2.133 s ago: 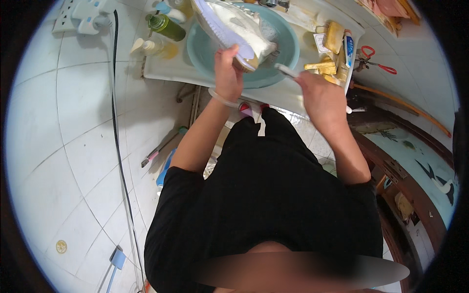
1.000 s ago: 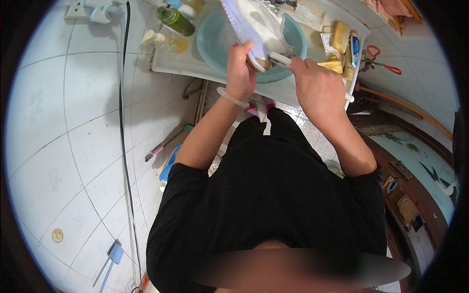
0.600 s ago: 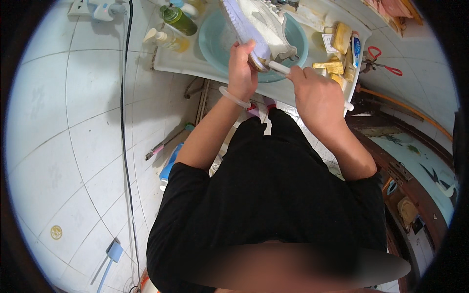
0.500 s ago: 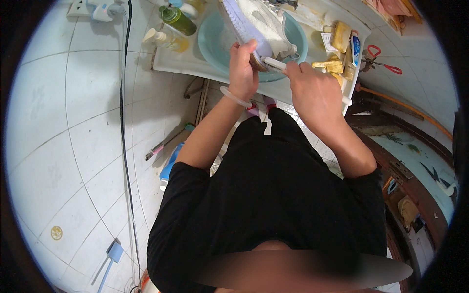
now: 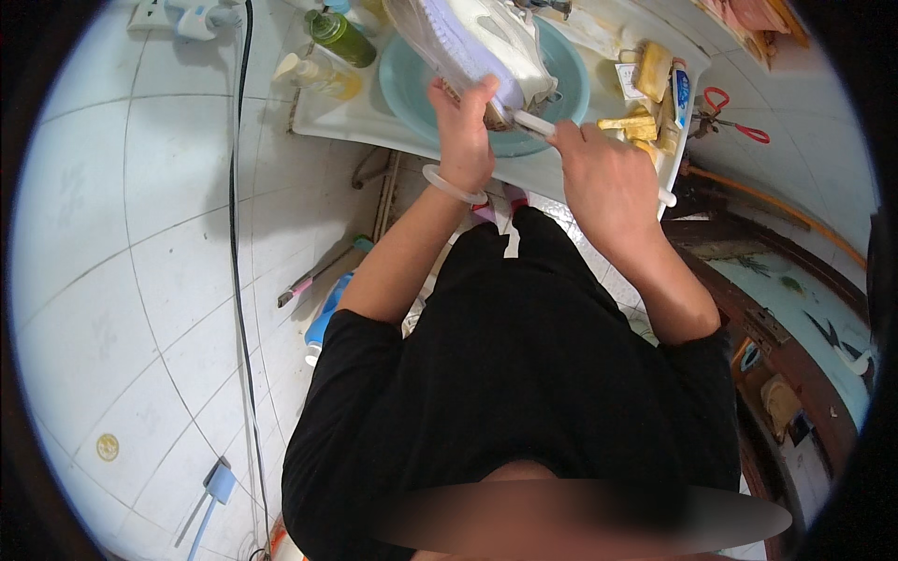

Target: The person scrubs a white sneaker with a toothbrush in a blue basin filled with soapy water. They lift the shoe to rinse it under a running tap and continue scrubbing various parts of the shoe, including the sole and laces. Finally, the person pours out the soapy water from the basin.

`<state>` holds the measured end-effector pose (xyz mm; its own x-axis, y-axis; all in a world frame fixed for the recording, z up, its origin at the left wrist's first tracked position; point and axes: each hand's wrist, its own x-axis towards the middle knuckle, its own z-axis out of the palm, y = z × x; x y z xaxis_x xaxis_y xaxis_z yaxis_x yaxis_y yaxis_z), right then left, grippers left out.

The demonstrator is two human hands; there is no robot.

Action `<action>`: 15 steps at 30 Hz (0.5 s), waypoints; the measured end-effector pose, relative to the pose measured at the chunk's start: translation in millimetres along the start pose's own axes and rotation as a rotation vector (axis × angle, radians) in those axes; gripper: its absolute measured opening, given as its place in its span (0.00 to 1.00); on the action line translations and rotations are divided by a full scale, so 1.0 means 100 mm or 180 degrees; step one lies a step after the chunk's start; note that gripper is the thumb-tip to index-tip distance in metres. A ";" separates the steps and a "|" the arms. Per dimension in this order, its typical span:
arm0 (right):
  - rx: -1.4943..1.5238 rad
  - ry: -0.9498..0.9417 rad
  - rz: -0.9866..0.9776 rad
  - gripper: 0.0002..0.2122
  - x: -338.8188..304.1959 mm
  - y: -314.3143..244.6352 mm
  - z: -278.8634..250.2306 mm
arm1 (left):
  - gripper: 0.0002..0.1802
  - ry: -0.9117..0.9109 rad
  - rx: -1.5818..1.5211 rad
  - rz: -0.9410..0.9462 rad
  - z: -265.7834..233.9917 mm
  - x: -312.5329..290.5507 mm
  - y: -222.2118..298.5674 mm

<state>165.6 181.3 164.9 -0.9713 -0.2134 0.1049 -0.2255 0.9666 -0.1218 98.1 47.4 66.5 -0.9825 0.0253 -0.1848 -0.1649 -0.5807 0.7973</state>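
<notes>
Over one basin [image 5: 572, 75], one shoe [image 5: 472, 51] is tilting, and one brush [image 5: 536, 125] is meeting its near end. Just left, one green bottle [image 5: 341, 39] is standing. The left hand [image 5: 463, 136] is pinching the shoe between thumb and fingers; the right hand [image 5: 610, 176] is curling tightly round the brush's handle.

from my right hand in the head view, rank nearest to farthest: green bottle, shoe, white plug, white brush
From the right hand:
1. White brush: in its grip
2. Shoe: to the left, over the basin
3. Green bottle: farther left, past the basin
4. White plug: far left, at the wall
</notes>
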 end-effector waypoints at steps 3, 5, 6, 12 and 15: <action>-0.0080 0.0012 0.0026 0.06 0.07 -0.03 -0.04 | 0.34 -0.0053 -0.0008 0.0008 0.03 0.00 0.01; -0.0133 -0.0165 0.0100 0.06 0.01 -0.02 -0.03 | 0.36 -0.0053 0.0025 -0.0002 0.04 0.00 0.02; -0.0159 -0.0254 0.0139 0.05 -0.01 -0.01 -0.03 | 0.36 -0.0054 0.0061 -0.0001 0.02 0.00 0.02; -0.0128 -0.0196 0.0074 0.06 0.07 -0.02 -0.04 | 0.33 -0.0003 0.0003 0.0018 0.03 0.02 0.01; -0.0119 -0.0328 0.0102 0.05 0.00 0.01 0.01 | 0.33 0.0009 -0.0043 0.0000 0.02 0.06 0.03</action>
<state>165.5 182.2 163.6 -0.9810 -0.1939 -0.0008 -0.1931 0.9774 -0.0864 91.6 47.9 69.1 -0.9822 0.0230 -0.1865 -0.1638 -0.5915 0.7895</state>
